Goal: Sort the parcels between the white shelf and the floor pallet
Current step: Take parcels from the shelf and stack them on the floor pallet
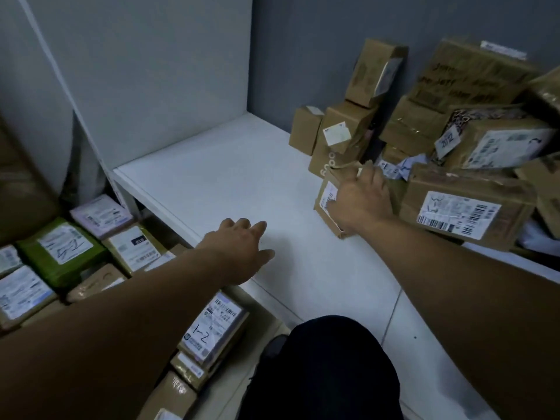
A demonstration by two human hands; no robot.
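Knee [321,371] in dark cloth shows at the bottom. Just left of it, low down beside the white shelf [212,177], lie flat parcels [209,328], packed close together. One has "1-2" written on its label. A green parcel [60,253] lies further left.

The left hand [239,247] is over the front edge of the shelf. Its fingers are loose and a bit bent, and it holds nothing.

Further on, the right hand [360,198] holds a small brown box [325,189] that stands on the shelf. The fingers bend over the top of the box and the thumb lies on its white label. A long box [466,207] with a barcode label is just beside it.

Behind them is a pile of brown boxes [424,122], heaped against the grey wall [303,40].
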